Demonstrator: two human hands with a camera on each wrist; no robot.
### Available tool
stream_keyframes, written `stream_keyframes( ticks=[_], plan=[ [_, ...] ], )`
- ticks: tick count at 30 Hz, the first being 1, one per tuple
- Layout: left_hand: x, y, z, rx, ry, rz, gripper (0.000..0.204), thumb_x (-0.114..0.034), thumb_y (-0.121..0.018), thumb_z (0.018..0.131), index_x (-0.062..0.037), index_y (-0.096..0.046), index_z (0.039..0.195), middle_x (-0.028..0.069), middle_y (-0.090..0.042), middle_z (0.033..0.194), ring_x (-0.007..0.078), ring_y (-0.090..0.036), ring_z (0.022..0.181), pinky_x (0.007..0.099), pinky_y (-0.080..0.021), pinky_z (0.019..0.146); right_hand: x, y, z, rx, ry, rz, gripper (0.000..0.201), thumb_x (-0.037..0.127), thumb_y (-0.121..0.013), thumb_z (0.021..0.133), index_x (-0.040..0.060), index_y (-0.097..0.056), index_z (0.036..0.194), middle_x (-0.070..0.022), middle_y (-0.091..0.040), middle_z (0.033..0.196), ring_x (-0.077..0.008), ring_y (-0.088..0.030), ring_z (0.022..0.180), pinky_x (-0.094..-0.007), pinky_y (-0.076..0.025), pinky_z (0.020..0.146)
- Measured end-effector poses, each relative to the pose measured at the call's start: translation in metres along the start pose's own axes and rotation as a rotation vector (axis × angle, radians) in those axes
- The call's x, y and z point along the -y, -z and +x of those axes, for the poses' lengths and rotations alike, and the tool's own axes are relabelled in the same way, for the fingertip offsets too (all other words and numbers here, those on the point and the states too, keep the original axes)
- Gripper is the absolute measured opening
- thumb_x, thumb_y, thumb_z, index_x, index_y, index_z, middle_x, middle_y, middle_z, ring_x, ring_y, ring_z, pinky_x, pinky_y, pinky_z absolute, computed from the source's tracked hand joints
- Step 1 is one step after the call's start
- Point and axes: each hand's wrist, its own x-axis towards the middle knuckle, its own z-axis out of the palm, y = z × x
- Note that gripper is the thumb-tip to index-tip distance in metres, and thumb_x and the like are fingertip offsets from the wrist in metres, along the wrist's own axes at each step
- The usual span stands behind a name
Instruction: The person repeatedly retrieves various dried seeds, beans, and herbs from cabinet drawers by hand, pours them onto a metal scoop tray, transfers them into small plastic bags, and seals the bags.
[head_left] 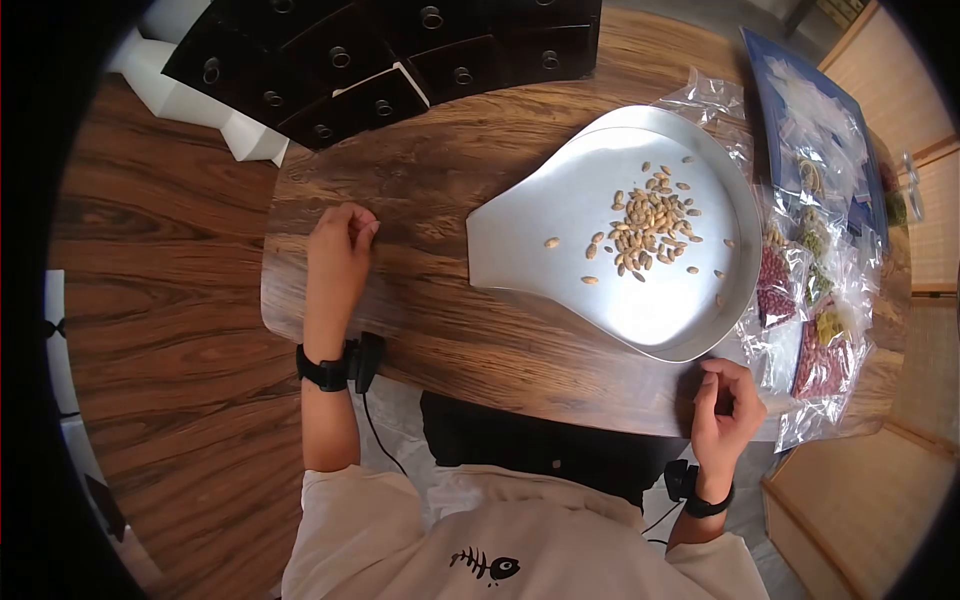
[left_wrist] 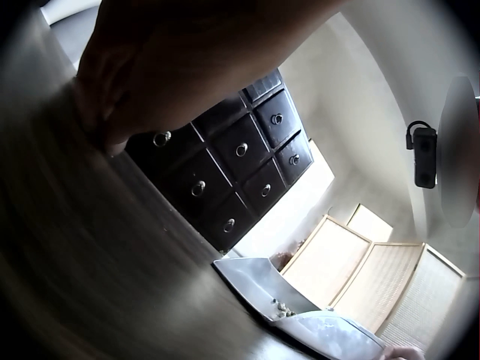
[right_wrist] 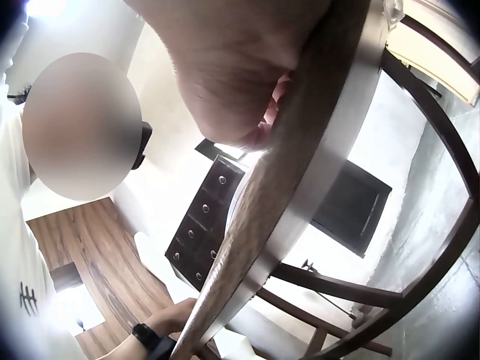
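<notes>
A silver scoop-shaped pan (head_left: 520, 240) lies on the wooden table, its narrow end pointing left. Light-brown oval seeds (head_left: 650, 225) are heaped loosely toward its wide end, with several scattered around. Left of the narrow end, my left hand (head_left: 345, 245) rests on the tabletop, fingers loosely curled and holding nothing; it also shows large in the left wrist view (left_wrist: 165, 71). My right hand (head_left: 728, 410) rests at the table's near edge, just below the pan's wide rim, loosely curled around nothing. In the right wrist view that hand (right_wrist: 232, 82) partly hides its own fingers.
A dark cabinet with ring-pulled drawers (head_left: 450, 50) stands at the far left, one drawer slightly ajar. Right of the pan lie clear bags with red beans (head_left: 822, 365) and other dried contents. Behind them is a blue tray (head_left: 765, 100) with more plastic bags.
</notes>
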Motion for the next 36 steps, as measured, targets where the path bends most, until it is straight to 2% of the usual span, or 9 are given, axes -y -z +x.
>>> stream_keyframes(
  ticks=[4, 8, 10, 13, 16, 19, 26, 30, 36],
  plan=[
    [-0.009, 0.000, 0.000, 0.023, -0.019, -0.016, 0.007, -0.004, -0.069, 0.092, -0.0018, -0.067, 0.099, 0.0100, -0.067, 0.091, 0.0198, -0.064, 0.080, 0.0327, -0.051, 0.074, 0.004, 0.000, 0.001, 0.000, -0.015, -0.010, 0.008, 0.002, -0.064, 0.091, 0.0025, -0.069, 0.097, -0.0001, -0.060, 0.063, -0.0046, -0.050, 0.052, -0.0212, -0.037, 0.051],
    [-0.089, -0.006, -0.014, 0.004, -0.046, -0.153, 0.007, -0.004, -0.069, 0.092, -0.0004, -0.065, 0.096, 0.0119, -0.064, 0.088, 0.0256, -0.063, 0.076, 0.0350, -0.052, 0.073, -0.001, 0.000, 0.000, 0.013, -0.025, -0.004, 0.009, 0.002, -0.066, 0.089, 0.0045, -0.069, 0.097, -0.0011, -0.060, 0.063, -0.0061, -0.050, 0.050, -0.0219, -0.037, 0.049],
    [-0.121, -0.014, -0.021, 0.134, -0.218, -0.364, 0.007, -0.004, -0.066, 0.094, -0.0018, -0.066, 0.101, 0.0124, -0.065, 0.095, 0.0258, -0.064, 0.084, 0.0344, -0.052, 0.077, 0.000, 0.000, 0.001, 0.016, -0.032, -0.008, 0.009, 0.002, -0.066, 0.089, 0.0047, -0.069, 0.097, -0.0008, -0.060, 0.063, -0.0059, -0.050, 0.050, -0.0221, -0.037, 0.049],
    [-0.144, -0.029, -0.024, 0.096, -0.341, -0.431, 0.010, -0.003, -0.064, 0.094, -0.0021, -0.068, 0.104, 0.0100, -0.065, 0.105, 0.0206, -0.064, 0.091, 0.0306, -0.051, 0.084, 0.001, 0.002, 0.001, 0.024, -0.037, -0.018, 0.009, 0.002, -0.067, 0.089, 0.0050, -0.069, 0.097, -0.0004, -0.059, 0.062, -0.0055, -0.048, 0.048, -0.0224, -0.035, 0.048],
    [-0.140, -0.045, -0.037, 0.037, -0.304, -0.429, 0.014, -0.003, -0.063, 0.094, -0.0038, -0.067, 0.108, 0.0125, -0.062, 0.105, 0.0283, -0.063, 0.094, 0.0356, -0.050, 0.084, -0.002, 0.001, 0.001, 0.016, -0.032, -0.009, 0.009, 0.001, -0.067, 0.089, 0.0048, -0.069, 0.096, 0.0003, -0.059, 0.061, -0.0049, -0.046, 0.047, -0.0224, -0.034, 0.047],
    [-0.146, -0.049, -0.062, 0.077, -0.214, -0.446, 0.018, -0.001, -0.064, 0.092, -0.0032, -0.068, 0.109, 0.0115, -0.061, 0.110, 0.0253, -0.062, 0.101, 0.0351, -0.049, 0.091, -0.004, 0.001, 0.000, 0.007, -0.037, 0.012, 0.009, 0.001, -0.067, 0.089, 0.0044, -0.069, 0.096, 0.0001, -0.059, 0.062, -0.0051, -0.046, 0.047, -0.0222, -0.033, 0.047],
    [-0.155, -0.067, -0.092, -0.076, -0.411, -0.280, 0.026, -0.003, -0.067, 0.086, -0.0053, -0.069, 0.112, 0.0135, -0.057, 0.123, 0.0316, -0.055, 0.110, 0.0409, -0.041, 0.099, -0.003, 0.009, 0.004, -0.090, -0.087, 0.032, 0.013, -0.001, -0.065, 0.091, 0.0033, -0.068, 0.103, 0.0022, -0.062, 0.069, -0.0022, -0.051, 0.057, -0.0205, -0.038, 0.052],
    [-0.154, -0.068, -0.090, 0.033, -0.424, -0.329, 0.025, -0.006, -0.066, 0.085, -0.0054, -0.069, 0.110, 0.0128, -0.060, 0.122, 0.0299, -0.054, 0.112, 0.0411, -0.036, 0.101, 0.002, 0.032, 0.020, -0.251, -0.160, -0.201, 0.026, -0.003, -0.065, 0.088, 0.0021, -0.065, 0.113, -0.0050, -0.064, 0.089, -0.0094, -0.054, 0.064, -0.0240, -0.045, 0.056],
    [-0.155, -0.070, -0.091, 0.061, -0.409, -0.391, 0.021, -0.001, -0.063, 0.087, -0.0037, -0.068, 0.107, 0.0136, -0.057, 0.118, 0.0300, -0.056, 0.108, 0.0401, -0.044, 0.096, 0.017, 0.055, 0.029, -0.106, -0.155, -0.532, 0.036, 0.003, -0.072, 0.084, 0.0042, -0.064, 0.119, -0.0101, -0.060, 0.100, -0.0212, -0.056, 0.073, -0.0330, -0.049, 0.064]
  ],
)
